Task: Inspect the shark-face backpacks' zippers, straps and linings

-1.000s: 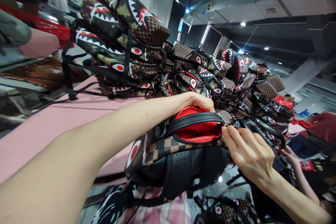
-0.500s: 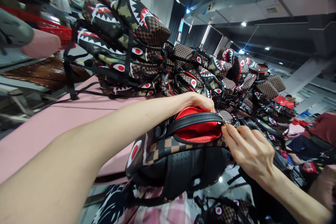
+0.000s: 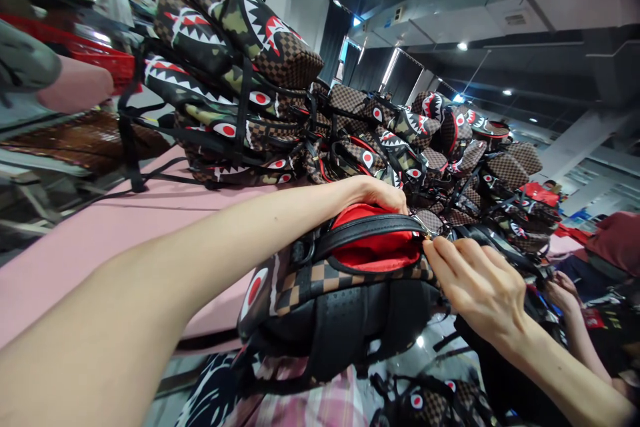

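Observation:
A brown-checked backpack (image 3: pixel 305 283) with black straps and a red lining lies in front of me, its top opening gaping below a black carry handle (image 3: pixel 370 228). My left hand (image 3: pixel 387 195) reaches over the far side of the opening; its fingers are mostly hidden behind the bag's edge. At the right end of the opening my right hand (image 3: pixel 475 280) is closed, thumb and finger pinching the small metal zipper pull (image 3: pixel 427 237). Black padded shoulder straps (image 3: pixel 340 327) hang on the near side of the bag.
Shark-face backpacks (image 3: pixel 270 33) are piled along the pink table (image 3: pixel 165 213). Another checked bag (image 3: pixel 430 400) lies low, below the held one. At the right, a co-worker's hand (image 3: pixel 563 290) is near dark bags. A red basket (image 3: pixel 85 47) stands at the far left.
A co-worker's hand and forearm have come into view at the right. My two hands stay at the bag's opening, nearly unmoved, and the view has shifted slightly.

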Available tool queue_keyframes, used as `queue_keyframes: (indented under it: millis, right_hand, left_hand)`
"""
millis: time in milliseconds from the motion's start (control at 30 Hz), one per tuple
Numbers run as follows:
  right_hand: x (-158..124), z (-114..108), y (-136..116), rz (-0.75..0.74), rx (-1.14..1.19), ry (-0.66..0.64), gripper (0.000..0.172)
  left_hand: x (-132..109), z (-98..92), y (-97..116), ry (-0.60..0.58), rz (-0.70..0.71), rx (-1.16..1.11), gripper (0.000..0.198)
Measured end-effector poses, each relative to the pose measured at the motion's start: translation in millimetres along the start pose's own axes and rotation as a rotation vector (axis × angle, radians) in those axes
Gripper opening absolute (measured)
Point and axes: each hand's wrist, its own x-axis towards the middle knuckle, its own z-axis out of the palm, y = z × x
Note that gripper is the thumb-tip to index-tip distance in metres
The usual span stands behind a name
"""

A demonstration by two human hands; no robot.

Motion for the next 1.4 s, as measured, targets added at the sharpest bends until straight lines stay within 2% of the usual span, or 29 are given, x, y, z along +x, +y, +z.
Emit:
queue_keyframes:
  millis: [200,367,600,700,767,833,933,967,1033,1100,1167,1233,1267,1300,1333,1400]
  right_hand:
    - [2.4,6.6,-1.0,0.005,0.009,0.025,0.021]
    - [0.2,4.7,3.6,0.044,0.102,-0.019,0.022]
    - [3.2,4.4,-1.1,-0.009,0.004,0.025,0.021]
    - [-1.4,5.0,10.9,0.019,0.216,0.032,0.019]
    - [-12.2,8.2,16.8,0.131,0.537,0.024,0.016]
    - [-27.7,15.5,10.1,0.352,0.859,0.082,0.015]
    - [-47.3,33.4,-28.9,0.727,1.167,0.284,0.016]
    - [-49.9,39.6,-45.8,0.823,1.224,0.363,0.017]
    - [-47.9,49.6,-76.1,1.023,1.208,0.613,0.009]
    - [-38.6,55.1,-93.8,1.130,1.152,0.778,0.005]
    - [-27.6,58.0,-97.3,1.150,1.145,0.809,0.004]
    - [-19.1,61.7,-91.9,1.163,1.162,0.798,0.001]
    - [-15.9,64.6,-88.1,1.183,1.165,0.803,0.002]
    - [-13.2,68.1,-84.3,1.202,1.173,0.812,0.003]
    - [-10.7,72.1,-80.9,1.212,1.188,0.818,0.004]
    - [-5.8,80.6,-75.6,1.212,1.229,0.833,0.008]
  left_hand:
    - [-1.9,-0.6,-0.2,-0.019,0.008,0.000,0.019]
    - [-3.3,-0.3,2.0,-0.013,-0.004,0.002,0.016]
    - [-5.9,3.3,9.3,0.011,-0.037,-0.014,0.013]
    - [-8.6,3.2,12.1,0.024,-0.037,0.007,0.012]
    - [-11.4,3.0,15.2,0.033,-0.053,0.022,0.011]
    - [-14.9,3.7,18.9,0.059,-0.065,0.059,0.011]
    - [-20.7,8.1,23.4,0.122,-0.053,0.210,0.016]
    - [-22.8,10.3,24.2,0.133,-0.045,0.271,0.020]
    - [-28.4,13.9,25.3,0.137,-0.033,0.356,0.029]
    - [-37.5,14.1,27.0,0.104,-0.074,0.344,0.038]
    - [-51.6,11.2,30.8,0.049,-0.142,0.253,0.044]
    - [-70.5,10.0,36.1,0.029,-0.147,0.188,0.048]
    - [-81.2,12.4,38.3,0.054,-0.125,0.209,0.049]
    - [-92.3,17.7,39.3,0.128,-0.101,0.274,0.048]
    - [-103.3,26.3,38.7,0.255,-0.086,0.384,0.047]
    - [-123.2,51.3,31.4,0.615,-0.089,0.687,0.041]
